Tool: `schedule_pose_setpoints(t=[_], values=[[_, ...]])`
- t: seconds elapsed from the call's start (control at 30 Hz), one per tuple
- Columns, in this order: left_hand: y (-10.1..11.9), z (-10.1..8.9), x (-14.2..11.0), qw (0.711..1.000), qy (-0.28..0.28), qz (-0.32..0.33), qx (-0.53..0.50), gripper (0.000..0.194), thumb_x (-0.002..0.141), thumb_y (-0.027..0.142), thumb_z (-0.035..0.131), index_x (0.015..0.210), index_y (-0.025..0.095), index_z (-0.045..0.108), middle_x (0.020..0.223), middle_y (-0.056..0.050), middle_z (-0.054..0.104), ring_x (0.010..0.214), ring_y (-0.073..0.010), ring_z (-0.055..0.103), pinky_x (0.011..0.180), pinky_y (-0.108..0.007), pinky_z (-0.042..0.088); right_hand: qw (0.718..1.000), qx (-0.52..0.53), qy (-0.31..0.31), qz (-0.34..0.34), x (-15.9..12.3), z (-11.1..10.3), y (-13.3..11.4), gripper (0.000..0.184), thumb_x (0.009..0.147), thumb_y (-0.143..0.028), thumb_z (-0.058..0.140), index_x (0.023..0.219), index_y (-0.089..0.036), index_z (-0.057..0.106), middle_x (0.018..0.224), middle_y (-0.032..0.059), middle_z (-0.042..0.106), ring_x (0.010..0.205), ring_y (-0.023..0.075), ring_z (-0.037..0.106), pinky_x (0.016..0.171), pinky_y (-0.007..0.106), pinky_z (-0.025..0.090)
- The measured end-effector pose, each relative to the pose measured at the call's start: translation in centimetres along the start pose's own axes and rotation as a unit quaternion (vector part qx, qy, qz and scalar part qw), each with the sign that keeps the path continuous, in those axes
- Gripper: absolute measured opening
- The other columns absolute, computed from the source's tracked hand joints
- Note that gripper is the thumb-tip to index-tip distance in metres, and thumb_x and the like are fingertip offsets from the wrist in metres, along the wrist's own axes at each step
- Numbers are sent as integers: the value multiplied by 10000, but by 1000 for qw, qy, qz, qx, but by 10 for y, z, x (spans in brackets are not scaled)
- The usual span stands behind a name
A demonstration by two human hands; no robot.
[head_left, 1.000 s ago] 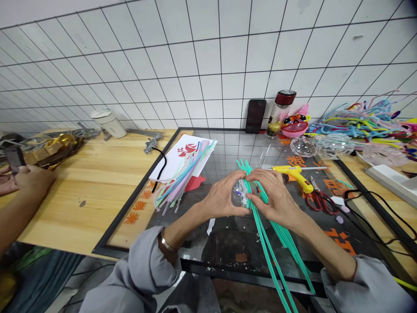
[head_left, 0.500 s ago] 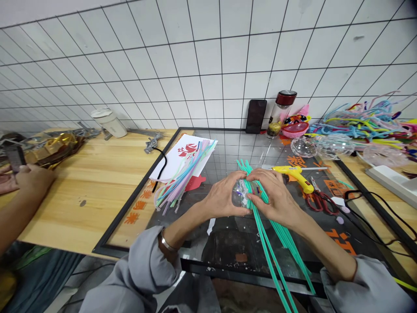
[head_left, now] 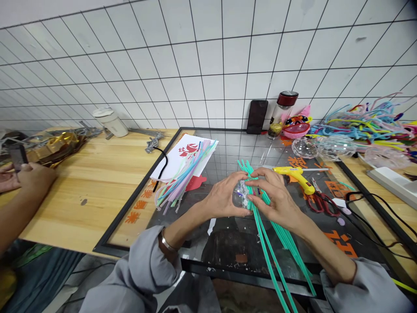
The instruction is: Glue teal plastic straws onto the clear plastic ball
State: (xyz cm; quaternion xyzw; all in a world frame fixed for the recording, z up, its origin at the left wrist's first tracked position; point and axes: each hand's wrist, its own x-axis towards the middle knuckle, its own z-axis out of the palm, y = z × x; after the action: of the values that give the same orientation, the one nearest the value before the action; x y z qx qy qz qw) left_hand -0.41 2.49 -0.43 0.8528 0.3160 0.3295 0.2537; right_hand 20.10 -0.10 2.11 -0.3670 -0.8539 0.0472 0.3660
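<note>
Green sticks (head_left: pixel 276 243): light, thin, bendy; left hand (head_left: pixel 224 198) and right hand (head_left: pixel 276 200) pinch them around clear crinkly ball (head_left: pixel 240 195); grip near top.

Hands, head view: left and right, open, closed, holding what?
Left hand: closed around a small clear glittery ball.
Right hand: closed on the bundle of long teal plastic sticks, fingertips at the ball.

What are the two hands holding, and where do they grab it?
Both the left hand and right hand clasp a shiny clear ball against the green sticks, near their upper ends.
</note>
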Motion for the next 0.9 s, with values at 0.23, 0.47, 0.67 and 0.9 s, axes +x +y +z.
schedule_pose_setpoints(t=[0.23,0.47,0.67,0.9], values=[[1,-1,1,1000,-2,23,3,879,628,395,841,1353,200,386,1400,-176,512,1317,-333,511,1096,-488,434,1000,18,8,6,-2,1,3,234,909,-326,590,1125,-247,632,1199,77,658,1217,268,543,992,473,392],[2,-2,0,1000,-4,23,1,854,646,385,826,1361,227,386,1397,-158,515,1304,-327,524,1085,-489,444,1000,16,15,2,-6,4,4,247,913,-300,597,1152,-245,622,1192,77,662,1203,259,556,975,469,396],[-1,0,-1,999,4,40,18,837,641,395,830,1330,195,400,1392,-180,515,1309,-321,519,1090,-485,447,1000,7,19,-3,-9,4,0,257,915,-258,589,1169,-220,602,1207,97,632,1192,249,549,974,466,396],[0,-1,0,999,4,44,16,793,665,411,811,1317,204,410,1386,-169,521,1299,-313,529,1082,-484,452,999,11,30,3,-11,5,-2,244,925,-260,561,1157,-214,619,1242,107,608,1219,255,531,982,467,403]])
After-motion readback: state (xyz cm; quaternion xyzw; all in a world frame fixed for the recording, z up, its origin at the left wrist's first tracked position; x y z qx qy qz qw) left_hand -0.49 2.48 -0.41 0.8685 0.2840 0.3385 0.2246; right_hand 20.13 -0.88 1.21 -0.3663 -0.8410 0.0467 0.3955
